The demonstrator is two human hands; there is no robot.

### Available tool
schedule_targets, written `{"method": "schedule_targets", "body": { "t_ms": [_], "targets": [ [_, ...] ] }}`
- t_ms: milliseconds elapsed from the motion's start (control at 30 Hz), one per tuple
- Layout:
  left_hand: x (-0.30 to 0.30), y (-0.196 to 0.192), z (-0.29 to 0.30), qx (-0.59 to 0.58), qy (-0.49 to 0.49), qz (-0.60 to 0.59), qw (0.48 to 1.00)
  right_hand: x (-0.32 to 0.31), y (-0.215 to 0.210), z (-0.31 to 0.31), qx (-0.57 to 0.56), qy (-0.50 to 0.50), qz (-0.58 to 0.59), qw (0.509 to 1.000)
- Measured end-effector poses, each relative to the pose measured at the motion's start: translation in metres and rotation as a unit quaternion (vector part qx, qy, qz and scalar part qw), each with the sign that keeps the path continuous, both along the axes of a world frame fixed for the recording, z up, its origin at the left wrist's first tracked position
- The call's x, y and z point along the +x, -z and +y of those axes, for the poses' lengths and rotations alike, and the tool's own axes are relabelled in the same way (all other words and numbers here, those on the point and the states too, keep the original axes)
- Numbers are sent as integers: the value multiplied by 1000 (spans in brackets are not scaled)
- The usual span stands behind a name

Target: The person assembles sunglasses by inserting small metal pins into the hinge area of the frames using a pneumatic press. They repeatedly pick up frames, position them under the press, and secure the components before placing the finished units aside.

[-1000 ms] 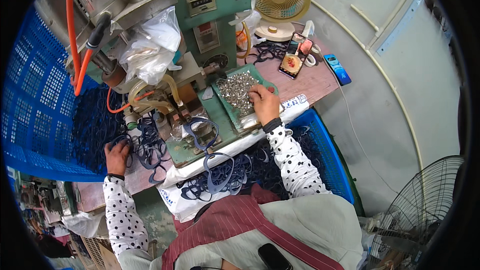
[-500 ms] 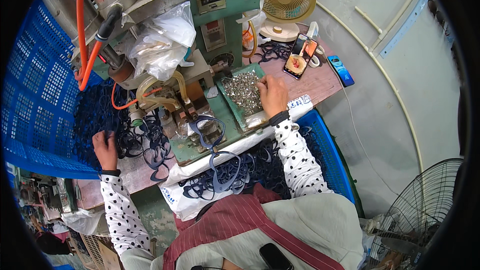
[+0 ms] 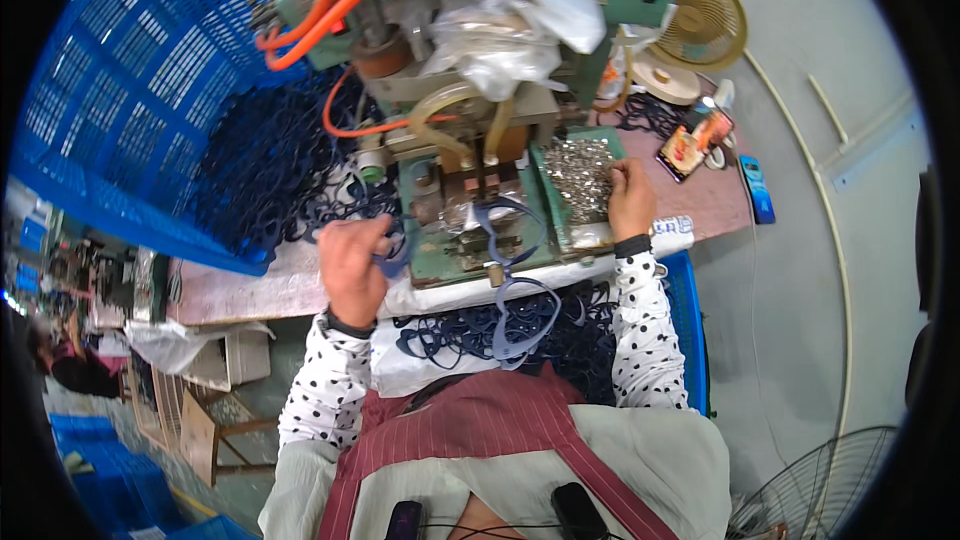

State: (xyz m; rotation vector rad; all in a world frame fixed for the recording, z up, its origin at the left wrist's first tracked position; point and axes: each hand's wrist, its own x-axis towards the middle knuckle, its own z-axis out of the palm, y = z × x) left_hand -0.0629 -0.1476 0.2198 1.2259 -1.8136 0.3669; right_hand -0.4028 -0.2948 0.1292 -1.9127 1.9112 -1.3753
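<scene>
My left hand (image 3: 352, 265) is closed on a blue looped strap (image 3: 395, 256), just left of the green machine's base. My right hand (image 3: 632, 198) is at the right edge of a green tray (image 3: 550, 202) of small shiny metal parts (image 3: 580, 178). Its fingertips are pinched together; what they hold, if anything, is too small to make out. Between my hands, another blue looped strap (image 3: 516, 305) hangs from the work point of the press (image 3: 487, 185) over the front edge.
A large blue basket (image 3: 110, 210) tilts at the left, spilling a heap of dark blue straps (image 3: 265, 165). More straps lie in a blue crate (image 3: 682, 315) before me. Orange hoses (image 3: 335, 5) cross the press. A phone (image 3: 690, 148) and fan (image 3: 700, 20) stand at the right.
My left hand has moved from the heap toward the press and now has a blue strap in it. My right hand stays at the tray of metal parts. The view has shifted.
</scene>
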Motion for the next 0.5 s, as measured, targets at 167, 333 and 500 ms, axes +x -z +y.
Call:
{"method": "schedule_targets", "body": {
  "t_ms": [167, 333, 500],
  "targets": [
    [-23, -19, 0, -12, 41, 44, 998, 57, -57, 34, -84, -124, -103, 983],
    [-34, -37, 1, 16, 51, 165, 985, 99, -91, 70, -9, -242, -265, 933],
    [-49, -61, -11, 46, 43, 281, 958, 118, -92, 81, -79, -221, -176, 956]
  ]
}}
